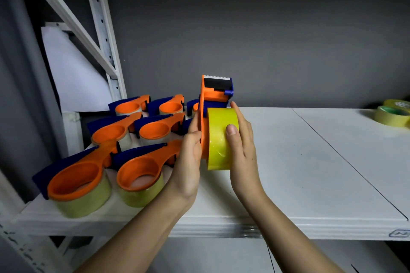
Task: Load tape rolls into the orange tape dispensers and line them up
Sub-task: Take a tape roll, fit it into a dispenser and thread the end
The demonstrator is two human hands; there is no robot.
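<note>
An orange and blue tape dispenser (213, 95) stands on edge above the white shelf (310, 162), cutter blade at the top. My left hand (188, 157) grips its orange side plate from the left. A yellow tape roll (218, 139) sits against the dispenser's hub on the right side. My right hand (241, 146) holds that roll, thumb on its front face and fingers wrapped behind. Several loaded orange dispensers (142, 170) lie in rows on the left part of the shelf.
Two loose yellowish tape rolls (392, 115) lie at the shelf's far right. A white metal rack upright (104, 35) and diagonal brace rise at the left. The shelf's front edge (244, 228) runs just below my wrists. A grey wall stands behind.
</note>
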